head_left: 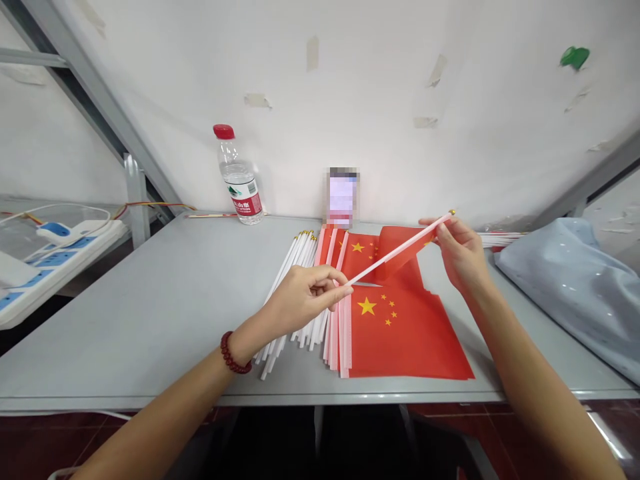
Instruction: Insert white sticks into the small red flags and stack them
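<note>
My left hand pinches the lower end of a white stick that slants up to the right. Near its gold-tipped top, my right hand grips the same stick and the pink sleeve of a small red flag around it. That flag hangs below the stick, partly over others. Red flags with yellow stars lie stacked on the grey table, their pink-white sleeved edges to the left. A bundle of white sticks with gold tips lies left of the flags, partly hidden behind my left hand.
A water bottle with a red cap and a blurred phone stand by the wall. Light blue fabric lies at the right, beside more white sticks. At the far left is a power strip with cables.
</note>
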{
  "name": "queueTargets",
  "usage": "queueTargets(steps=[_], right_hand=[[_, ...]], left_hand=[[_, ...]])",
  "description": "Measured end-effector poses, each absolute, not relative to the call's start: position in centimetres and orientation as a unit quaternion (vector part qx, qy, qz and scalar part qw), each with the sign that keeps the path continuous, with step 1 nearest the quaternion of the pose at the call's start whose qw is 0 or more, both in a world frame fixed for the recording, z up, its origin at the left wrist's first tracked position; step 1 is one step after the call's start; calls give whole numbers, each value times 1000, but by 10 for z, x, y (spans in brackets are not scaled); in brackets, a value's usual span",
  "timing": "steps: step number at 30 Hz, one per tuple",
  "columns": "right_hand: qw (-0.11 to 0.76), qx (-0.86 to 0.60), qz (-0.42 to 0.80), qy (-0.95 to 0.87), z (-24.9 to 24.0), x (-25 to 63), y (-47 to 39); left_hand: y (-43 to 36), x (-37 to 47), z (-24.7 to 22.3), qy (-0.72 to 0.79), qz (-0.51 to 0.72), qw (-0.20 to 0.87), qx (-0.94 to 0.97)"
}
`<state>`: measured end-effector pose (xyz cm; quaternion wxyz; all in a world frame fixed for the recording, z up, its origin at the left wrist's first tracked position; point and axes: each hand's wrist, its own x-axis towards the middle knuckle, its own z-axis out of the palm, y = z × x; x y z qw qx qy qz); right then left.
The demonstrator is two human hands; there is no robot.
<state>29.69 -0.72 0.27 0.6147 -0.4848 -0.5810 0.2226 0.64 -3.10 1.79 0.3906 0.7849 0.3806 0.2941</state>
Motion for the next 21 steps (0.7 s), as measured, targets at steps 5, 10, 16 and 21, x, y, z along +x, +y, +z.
queueTargets(steps=[5,10,16,21], right_hand=[[681,-501,238,-478,10,306,-9],[660,-549,285,-426,18,313,-15],[594,-572,367,-432,11,287,-19],[434,-540,517,-503,-1,249,-31]], left_hand=[[-29,2,21,348,335,494,723],[-25,-7,25,248,354,601,673],[-26,-3,24,270,307,626,664],[-28,7,14,319,217,590,709]])
